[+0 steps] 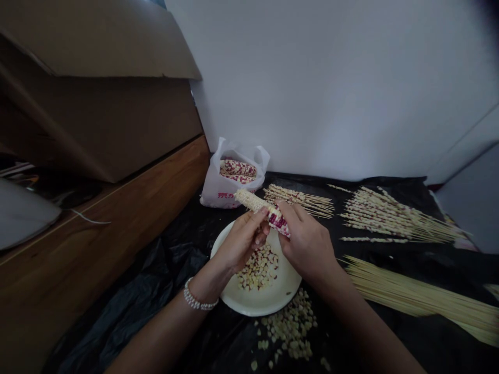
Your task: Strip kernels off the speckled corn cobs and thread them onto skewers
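Note:
Both my hands hold one corn cob (278, 221) above a pale plate (253, 309). Its far end is stripped of kernels, while purple and white kernels cover the near part. My left hand (245, 236), with a beaded bracelet (193, 298) at the wrist, has its thumb pressed on the cob's middle. Around the kernelled end wraps my right hand (306, 239); its fingertips are partly hidden. Loose kernels (258, 270) lie in the plate below.
A white plastic bag (212, 182) with more corn cobs (237, 168) stands behind the plate. Skewers threaded with kernels (374, 215) and bare sticks (413, 291) lie right on black sheeting (156, 291). Pale scraps (292, 327) lie in front. A cardboard box (136, 114) stands left.

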A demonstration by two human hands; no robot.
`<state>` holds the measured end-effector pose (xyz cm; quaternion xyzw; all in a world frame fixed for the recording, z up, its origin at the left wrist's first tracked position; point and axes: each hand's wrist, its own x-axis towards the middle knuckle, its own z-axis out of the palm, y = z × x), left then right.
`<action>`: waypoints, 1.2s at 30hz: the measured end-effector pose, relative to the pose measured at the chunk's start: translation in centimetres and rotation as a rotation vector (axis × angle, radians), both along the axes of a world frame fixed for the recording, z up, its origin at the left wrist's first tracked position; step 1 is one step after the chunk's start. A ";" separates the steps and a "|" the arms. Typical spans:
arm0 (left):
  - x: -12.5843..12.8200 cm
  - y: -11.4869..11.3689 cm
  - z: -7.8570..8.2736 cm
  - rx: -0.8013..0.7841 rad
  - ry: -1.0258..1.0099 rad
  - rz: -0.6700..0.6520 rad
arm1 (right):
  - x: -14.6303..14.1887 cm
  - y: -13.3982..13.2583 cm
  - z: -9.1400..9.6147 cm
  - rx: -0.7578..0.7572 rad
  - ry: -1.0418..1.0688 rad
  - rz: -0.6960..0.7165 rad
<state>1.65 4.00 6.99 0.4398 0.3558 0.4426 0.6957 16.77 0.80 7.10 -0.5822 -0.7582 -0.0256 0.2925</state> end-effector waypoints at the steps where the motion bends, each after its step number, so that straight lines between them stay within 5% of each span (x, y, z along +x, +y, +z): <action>1: 0.1 -0.1 -0.1 0.014 0.025 0.011 | 0.0 -0.1 0.0 -0.001 -0.020 -0.001; 8: 0.3 -0.4 -0.3 0.050 0.132 0.050 | -0.1 -0.1 0.3 -0.087 -0.030 0.052; 19: -0.1 -0.2 -0.3 -0.024 -0.036 -0.078 | 0.7 0.6 -0.4 -0.126 0.146 0.114; 28: 0.3 -0.1 -1.3 0.099 0.166 -0.102 | -0.4 -0.3 0.8 -0.181 -0.112 -0.031; 31: 0.6 -0.2 -1.8 0.065 0.148 -0.098 | -1.2 -0.5 1.1 -0.214 -0.212 -0.065; 34: 0.8 -0.1 -2.1 -0.014 0.130 0.066 | -1.5 -0.6 1.0 -0.233 -0.215 -0.055; 36: 0.6 0.0 -2.0 -0.033 0.122 0.017 | -1.3 -0.5 0.9 -0.228 -0.177 -0.049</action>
